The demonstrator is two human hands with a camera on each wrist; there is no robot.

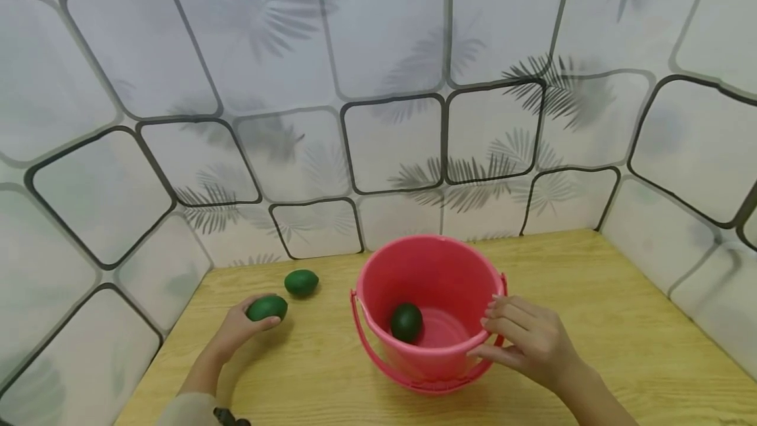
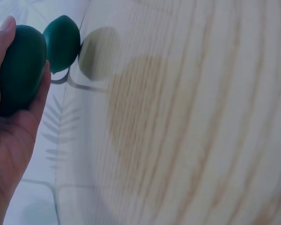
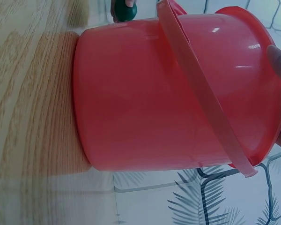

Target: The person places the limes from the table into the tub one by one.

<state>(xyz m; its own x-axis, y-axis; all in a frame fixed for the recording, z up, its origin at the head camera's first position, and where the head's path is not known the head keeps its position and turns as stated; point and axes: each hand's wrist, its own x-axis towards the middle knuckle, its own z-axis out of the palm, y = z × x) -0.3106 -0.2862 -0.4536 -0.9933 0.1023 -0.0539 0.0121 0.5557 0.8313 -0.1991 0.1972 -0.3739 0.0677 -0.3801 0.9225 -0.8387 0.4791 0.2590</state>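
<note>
In the head view my left hand (image 1: 235, 329) grips a dark green, lemon-shaped fruit (image 1: 267, 307) above the left part of the table. A second green fruit (image 1: 301, 283) rests on the wood just behind it; the left wrist view shows the held fruit (image 2: 21, 70) in front of the other fruit (image 2: 62, 44). To the right a pink bucket (image 1: 434, 363) stands upright, with one more green fruit (image 1: 406, 323) inside. My right hand (image 1: 529, 340) holds the bucket's right rim, thumb outside and fingers over the edge. The handle (image 3: 201, 89) hangs down along the near side.
The light wooden table (image 1: 621, 321) extends on both sides of the bucket. Behind it and at both sides rise walls (image 1: 396, 143) covered in a pattern of rounded squares and leaves.
</note>
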